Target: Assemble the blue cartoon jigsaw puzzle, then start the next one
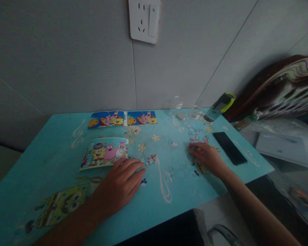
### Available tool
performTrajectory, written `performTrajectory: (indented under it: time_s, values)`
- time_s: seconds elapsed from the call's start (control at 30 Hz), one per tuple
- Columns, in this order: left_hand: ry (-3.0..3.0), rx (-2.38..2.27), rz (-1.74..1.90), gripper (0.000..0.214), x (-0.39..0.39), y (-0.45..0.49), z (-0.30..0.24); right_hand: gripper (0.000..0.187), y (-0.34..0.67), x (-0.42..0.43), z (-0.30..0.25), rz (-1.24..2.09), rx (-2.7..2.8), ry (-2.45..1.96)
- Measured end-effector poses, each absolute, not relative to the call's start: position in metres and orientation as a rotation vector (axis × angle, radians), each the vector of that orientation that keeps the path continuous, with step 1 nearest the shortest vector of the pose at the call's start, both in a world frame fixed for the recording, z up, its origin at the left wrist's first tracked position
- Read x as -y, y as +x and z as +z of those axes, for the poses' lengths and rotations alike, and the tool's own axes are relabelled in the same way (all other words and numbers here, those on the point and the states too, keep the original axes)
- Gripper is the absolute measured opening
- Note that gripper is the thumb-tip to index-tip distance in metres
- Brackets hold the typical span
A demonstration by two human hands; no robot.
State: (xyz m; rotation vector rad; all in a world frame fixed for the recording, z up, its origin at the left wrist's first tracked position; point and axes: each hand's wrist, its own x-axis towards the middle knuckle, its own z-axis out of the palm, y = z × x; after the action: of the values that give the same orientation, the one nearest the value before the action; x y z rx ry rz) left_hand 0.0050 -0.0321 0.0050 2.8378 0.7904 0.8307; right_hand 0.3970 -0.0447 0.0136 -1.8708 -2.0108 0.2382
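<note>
My left hand lies palm down on the light blue table, its fingers stretched out. Its fingertips reach the lower edge of a cartoon picture card and a small cluster of jigsaw pieces. Just beside the fingers lies a dark blue jigsaw piece. My right hand is at the right of the table, fingers curled together and pointing down beside a heap of jigsaw pieces. Whatever its fingertips hold is hidden. Between the hands sits another small group of pieces.
Two blue cartoon cards lie along the wall side. Clear containers and a bottle with a yellow-green loop stand at the back right. A black phone-like slab lies right of my right hand. A socket is on the wall.
</note>
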Motion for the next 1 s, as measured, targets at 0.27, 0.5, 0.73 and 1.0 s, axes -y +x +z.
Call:
performTrajectory:
  time_s: [0.27,0.5,0.73,1.0]
  values:
    - [2.837,-0.816,0.793,0.028,0.028,0.001,-0.001,0.026,0.394,0.038,0.003,0.149,2.004,-1.842]
    - [2.834,-0.814,0.799,0.027,0.028,0.004,0.001,0.030,0.394,0.035,0.005,0.133,2.024,-1.888]
    - [2.838,-0.803,0.784,0.029,0.028,0.003,0.001,0.028,0.396,0.031,0.007,0.271,1.990,-1.877]
    - [2.841,-0.797,0.790,0.028,0.028,0.003,0.002,0.029,0.398,0.025,0.003,0.543,1.870,-1.791]
